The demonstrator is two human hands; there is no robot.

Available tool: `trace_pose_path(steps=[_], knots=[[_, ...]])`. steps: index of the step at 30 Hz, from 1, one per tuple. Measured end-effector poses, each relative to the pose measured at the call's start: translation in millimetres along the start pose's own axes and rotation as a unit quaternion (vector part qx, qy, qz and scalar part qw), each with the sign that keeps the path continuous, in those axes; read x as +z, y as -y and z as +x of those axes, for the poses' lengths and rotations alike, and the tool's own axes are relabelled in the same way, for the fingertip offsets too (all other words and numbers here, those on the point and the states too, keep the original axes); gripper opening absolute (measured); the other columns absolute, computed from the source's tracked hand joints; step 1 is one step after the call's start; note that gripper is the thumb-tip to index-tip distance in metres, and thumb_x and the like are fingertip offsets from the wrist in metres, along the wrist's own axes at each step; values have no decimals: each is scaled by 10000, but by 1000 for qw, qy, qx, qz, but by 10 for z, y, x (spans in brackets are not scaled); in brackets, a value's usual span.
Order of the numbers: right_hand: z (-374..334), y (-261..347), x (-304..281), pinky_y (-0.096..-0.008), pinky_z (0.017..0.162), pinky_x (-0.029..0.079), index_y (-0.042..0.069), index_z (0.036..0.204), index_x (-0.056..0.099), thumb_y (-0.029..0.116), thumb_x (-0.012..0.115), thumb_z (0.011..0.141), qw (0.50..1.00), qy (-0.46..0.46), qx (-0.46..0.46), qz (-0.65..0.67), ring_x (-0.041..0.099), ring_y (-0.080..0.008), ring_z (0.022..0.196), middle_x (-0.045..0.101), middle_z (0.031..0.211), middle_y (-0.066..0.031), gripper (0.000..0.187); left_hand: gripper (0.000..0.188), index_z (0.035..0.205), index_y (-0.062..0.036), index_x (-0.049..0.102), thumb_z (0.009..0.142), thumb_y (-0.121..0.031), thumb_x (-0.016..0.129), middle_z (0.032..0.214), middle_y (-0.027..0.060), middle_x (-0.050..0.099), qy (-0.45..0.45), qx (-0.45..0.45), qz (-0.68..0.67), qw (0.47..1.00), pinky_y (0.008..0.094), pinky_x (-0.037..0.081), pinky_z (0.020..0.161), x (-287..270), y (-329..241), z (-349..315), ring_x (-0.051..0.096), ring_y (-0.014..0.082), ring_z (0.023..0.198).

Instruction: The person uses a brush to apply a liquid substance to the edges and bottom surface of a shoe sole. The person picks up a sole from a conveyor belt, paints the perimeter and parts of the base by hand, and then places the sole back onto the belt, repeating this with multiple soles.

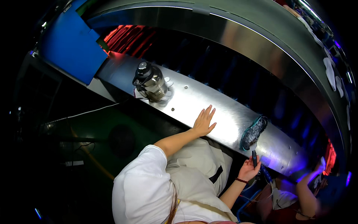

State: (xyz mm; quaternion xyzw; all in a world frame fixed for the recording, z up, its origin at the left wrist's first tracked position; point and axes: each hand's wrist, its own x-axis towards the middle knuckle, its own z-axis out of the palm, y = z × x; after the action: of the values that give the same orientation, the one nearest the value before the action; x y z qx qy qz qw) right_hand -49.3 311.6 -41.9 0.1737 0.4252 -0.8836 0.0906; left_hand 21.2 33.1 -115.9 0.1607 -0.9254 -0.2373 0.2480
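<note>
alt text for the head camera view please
A person's right hand holds a dark-handled tool by a teal-rimmed, sole-shaped piece on a metal ledge. The left hand spreads open over the ledge; a dark-topped jug stands farther left.

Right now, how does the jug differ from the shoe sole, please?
The jug stands tall, while the sole lies low. The jug has a black lid and a body that looks see-through; the sole is dark and whitish, edged in teal. No hand touches the jug, while the right hand holds a black-handled tool beside the sole. Both are on the same metal ledge.
</note>
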Motion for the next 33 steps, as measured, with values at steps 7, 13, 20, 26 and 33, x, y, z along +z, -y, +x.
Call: trace_pose_path(steps=[7,13,20,26,33], knots=[[53,84,-101,-253,686,423,11,1139,483,352,427,888,1000,-5,-4,-2,524,-154,860,552,1010,-74,427,708,1239,73,253,679,-116,641,1223,252,331,-276,-248,101,923,416,249,976,-806,886,-405,321,382,1142],[82,45,-67,-256,682,427,9,1127,493,342,428,890,1000,10,16,9,530,-158,851,559,996,-78,414,537,1126,28,429,634,-62,626,987,149,552,-355,-393,-138,837,319,404,788,-1800,2161,-381,524,240,908],[76,-11,-111,-255,693,422,3,1138,479,339,431,891,999,25,15,22,527,-162,850,558,983,-84,420,107,712,1,598,649,44,523,746,58,613,-271,-367,-257,852,259,421,663,-1555,1685,-263,557,140,693],[86,1,-110,-258,672,430,1,1148,462,314,451,888,999,10,16,36,538,-167,837,552,993,-88,407,73,689,-27,602,679,4,536,731,28,582,-191,-372,-340,842,242,401,677,-1211,1048,88,528,130,710],[508,-137,43,-282,832,462,-53,1011,524,117,523,853,988,46,-20,147,570,-214,891,581,965,-157,232,87,753,-36,613,749,-68,532,773,20,594,-197,-307,-424,829,240,397,710,-951,877,230,532,123,738]])
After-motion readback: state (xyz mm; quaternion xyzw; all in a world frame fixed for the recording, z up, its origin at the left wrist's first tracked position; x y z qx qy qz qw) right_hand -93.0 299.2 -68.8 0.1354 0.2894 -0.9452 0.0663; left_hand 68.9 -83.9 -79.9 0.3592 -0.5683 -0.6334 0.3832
